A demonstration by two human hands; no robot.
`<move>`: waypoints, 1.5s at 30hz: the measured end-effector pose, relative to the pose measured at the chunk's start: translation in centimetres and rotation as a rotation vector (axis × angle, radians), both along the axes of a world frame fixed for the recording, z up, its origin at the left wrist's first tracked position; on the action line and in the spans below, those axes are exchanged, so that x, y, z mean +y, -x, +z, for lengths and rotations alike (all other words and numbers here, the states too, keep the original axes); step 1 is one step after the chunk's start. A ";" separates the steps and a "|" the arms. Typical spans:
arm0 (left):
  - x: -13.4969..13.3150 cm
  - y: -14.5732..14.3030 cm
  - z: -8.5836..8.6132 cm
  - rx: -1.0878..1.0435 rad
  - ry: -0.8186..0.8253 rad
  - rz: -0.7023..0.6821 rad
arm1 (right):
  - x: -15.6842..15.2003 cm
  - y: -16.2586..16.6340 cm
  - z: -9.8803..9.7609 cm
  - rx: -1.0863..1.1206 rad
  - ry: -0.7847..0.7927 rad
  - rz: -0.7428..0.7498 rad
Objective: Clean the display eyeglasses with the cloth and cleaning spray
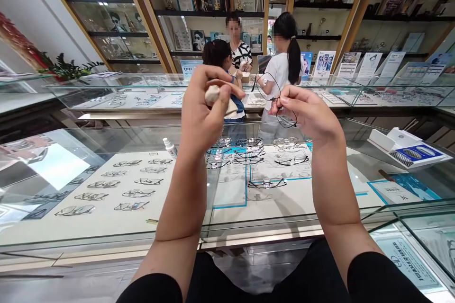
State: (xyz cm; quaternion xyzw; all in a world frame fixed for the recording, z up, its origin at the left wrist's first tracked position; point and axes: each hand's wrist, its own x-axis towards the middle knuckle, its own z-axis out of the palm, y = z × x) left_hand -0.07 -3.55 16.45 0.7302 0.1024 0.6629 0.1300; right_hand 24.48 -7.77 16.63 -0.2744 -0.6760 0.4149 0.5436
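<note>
Glasses (273, 99) with thin dark rims hang in the air above a shop's display counter (256, 225), pinched near the bridge by the thumb and fingertips of the right hand (309, 109), a grip that probably keeps most of both lenses free of the fingers. The left hand (201, 113), apart from the frame, curls around a bunched pale cloth (212, 94), the thumb pressing against it, likely to keep the soft bundle compact. Both hands are raised well over the glass, perhaps to bring the rims closer to eye level. Below, more spectacles (267, 183) appear to rest on the countertop, seemingly within easy reach, with a white bottle (169, 147) off to their left. Other frames (139, 193) lie in spaced rows on the left, presumably so each pair can be seen. At right, a white box (408, 149) sits with its lid raised. Beyond, three people (279, 68) gather at another counter (149, 114), before shelves (213, 13) of pictures and trophies
</note>
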 end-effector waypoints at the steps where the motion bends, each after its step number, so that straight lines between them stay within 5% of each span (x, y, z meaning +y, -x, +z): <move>1: -0.3 0.0 0.0 0.020 -0.013 0.016 | 0.0 0.0 0.0 -0.003 -0.005 0.000; 14: 1.8 -0.9 -1.3 0.162 -0.306 0.315 | -0.6 -0.2 0.3 -0.154 -0.051 0.035; 25: 1.9 -0.8 -1.4 0.338 -0.227 0.298 | -0.1 -0.8 0.5 -0.316 -0.129 -0.039; 35: 3.1 0.0 -0.9 0.103 -0.195 0.337 | -0.4 -0.5 0.3 0.072 -0.490 -0.560; 45: 3.8 0.4 -0.9 -0.049 -0.144 0.337 | 0.3 -0.6 -0.3 -0.003 -0.417 -0.439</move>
